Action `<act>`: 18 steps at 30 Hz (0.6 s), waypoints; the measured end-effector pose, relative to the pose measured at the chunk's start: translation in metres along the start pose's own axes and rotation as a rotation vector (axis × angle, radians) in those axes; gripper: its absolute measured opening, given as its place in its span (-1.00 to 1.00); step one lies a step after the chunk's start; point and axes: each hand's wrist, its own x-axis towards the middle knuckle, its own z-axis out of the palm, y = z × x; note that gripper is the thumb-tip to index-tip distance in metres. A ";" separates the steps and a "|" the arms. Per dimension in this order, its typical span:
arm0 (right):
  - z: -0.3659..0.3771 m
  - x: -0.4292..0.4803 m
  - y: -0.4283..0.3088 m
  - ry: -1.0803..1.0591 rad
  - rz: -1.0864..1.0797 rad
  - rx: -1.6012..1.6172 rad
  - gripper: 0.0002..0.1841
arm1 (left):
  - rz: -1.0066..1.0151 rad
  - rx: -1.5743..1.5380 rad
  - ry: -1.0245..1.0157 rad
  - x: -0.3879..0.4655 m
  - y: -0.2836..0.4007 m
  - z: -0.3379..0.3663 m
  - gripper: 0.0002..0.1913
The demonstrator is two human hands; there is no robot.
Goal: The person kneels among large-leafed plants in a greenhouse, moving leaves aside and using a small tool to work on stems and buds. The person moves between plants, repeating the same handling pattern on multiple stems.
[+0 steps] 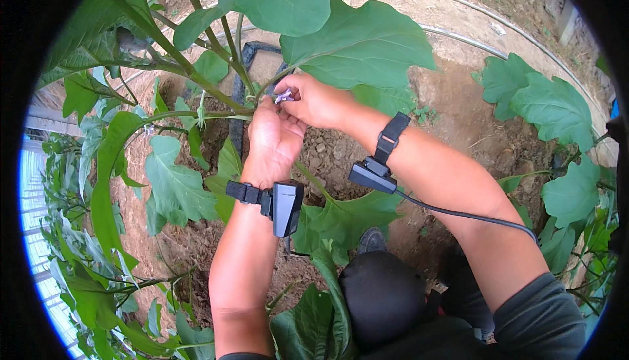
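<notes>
An eggplant plant's branching stem [216, 87] rises before me, its green-purple branches meeting close to my hands. My left hand [276, 139] is palm up just below the fork, thumb tip against the plant. What its curled fingers hold is partly hidden. From the right, my right hand [314, 99] reaches in, with a small pale purple flower [283, 96] between its thumb and forefinger. A broad eggplant leaf [361, 45] hangs just above that hand. Left of both hands, a green flower bud or calyx [201, 113] dangles from a side branch [182, 114].
Dry, cloddy soil [339, 156] lies below. A black frame edge [237, 136] stands behind the stem. Thin pipes [462, 40] curve across the ground at the back. More eggplant leaves [550, 99] grow at right. My knee [383, 296] and a low leaf [349, 220] are near me.
</notes>
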 end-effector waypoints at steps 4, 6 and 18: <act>-0.004 -0.008 -0.014 -0.010 0.025 -0.033 -0.67 | 0.044 -0.041 0.018 0.008 -0.002 -0.003 -0.55; -0.006 -0.013 -0.018 0.041 -0.009 -0.113 -0.64 | 0.030 -0.052 0.031 0.008 -0.001 -0.005 -0.57; 0.004 -0.004 -0.022 0.137 -0.434 -0.087 -0.80 | -0.023 -0.033 0.021 0.005 0.004 -0.013 -0.61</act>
